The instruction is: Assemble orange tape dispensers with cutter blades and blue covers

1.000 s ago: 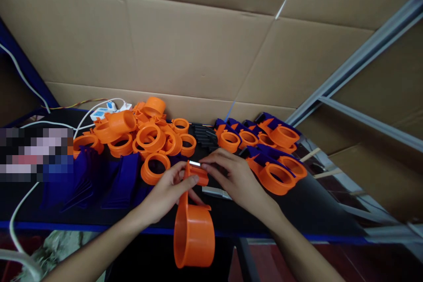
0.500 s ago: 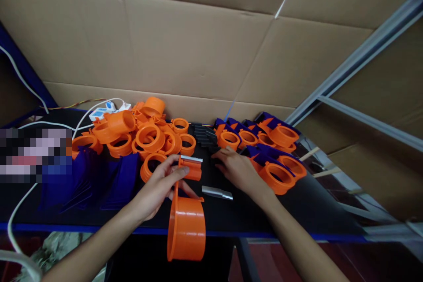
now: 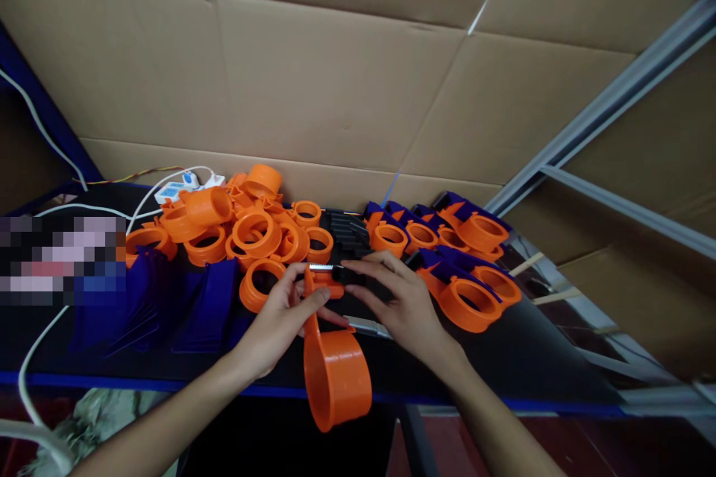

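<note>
My left hand grips an orange tape dispenser near its upper end, the wide ring hanging down past the table edge. A toothed metal blade lies across the dispenser's top. My right hand pinches a small black plastic piece against the blade's right end; the fingers partly cover it. Beneath the right hand, a silver strip rests on the black table, partly hidden. Behind the hands sits a stack of similar black pieces.
Orange dispenser bodies are heaped at the back left, with dark blue flat parts in front. Dispensers with blue parts fitted stand on the right. A white power strip with cables lies at the back left. Cardboard walls the back.
My right hand has come left from the black stack, bringing a black piece to the blade on the dispenser. The dispenser's ring has swung slightly right.
</note>
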The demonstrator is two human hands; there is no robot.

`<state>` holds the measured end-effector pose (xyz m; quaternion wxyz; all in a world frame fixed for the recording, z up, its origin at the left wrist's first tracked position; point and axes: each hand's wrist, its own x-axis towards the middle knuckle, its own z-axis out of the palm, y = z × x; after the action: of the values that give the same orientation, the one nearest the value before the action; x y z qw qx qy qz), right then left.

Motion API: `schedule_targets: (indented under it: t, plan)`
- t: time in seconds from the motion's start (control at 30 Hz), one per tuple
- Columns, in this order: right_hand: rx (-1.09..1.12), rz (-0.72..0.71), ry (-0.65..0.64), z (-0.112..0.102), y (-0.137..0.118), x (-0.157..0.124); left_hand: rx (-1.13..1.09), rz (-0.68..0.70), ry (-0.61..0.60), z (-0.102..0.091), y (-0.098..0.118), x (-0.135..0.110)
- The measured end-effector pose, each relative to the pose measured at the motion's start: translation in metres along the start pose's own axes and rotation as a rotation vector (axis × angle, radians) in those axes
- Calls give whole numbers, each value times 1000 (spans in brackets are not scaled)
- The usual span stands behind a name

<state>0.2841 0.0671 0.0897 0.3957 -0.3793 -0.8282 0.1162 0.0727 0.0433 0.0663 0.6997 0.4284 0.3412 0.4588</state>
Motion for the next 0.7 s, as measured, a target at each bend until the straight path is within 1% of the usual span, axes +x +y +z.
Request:
schedule_targets:
  t: [0.07,0.17,0.23,0.3,0.4,0.47,0.57,0.7]
  plan:
    - [-34,-47,30,5,-1,-3,-6,2,-2,0,-1,0]
    - [-77,-107,28,7,-2,-4,-14,1,-6,0,0,1]
    - [-123,-104,52,10,-2,-4,-10,4,2,0,0,1]
    - [-161,-71,90,14,-4,-4,-5,9,11,1,1,1]
    - [-130,-34,114,23,-10,-4,-10,6,4,3,2,0]
    - [-112,-46,130,27,-15,-3,-22,8,3,4,2,0]
    - [-151,-101,150,28,-21,-2,-35,0,2,3,1,0]
    - [-197,-129,113,24,-25,-3,-49,-41,-5,1,0,-2]
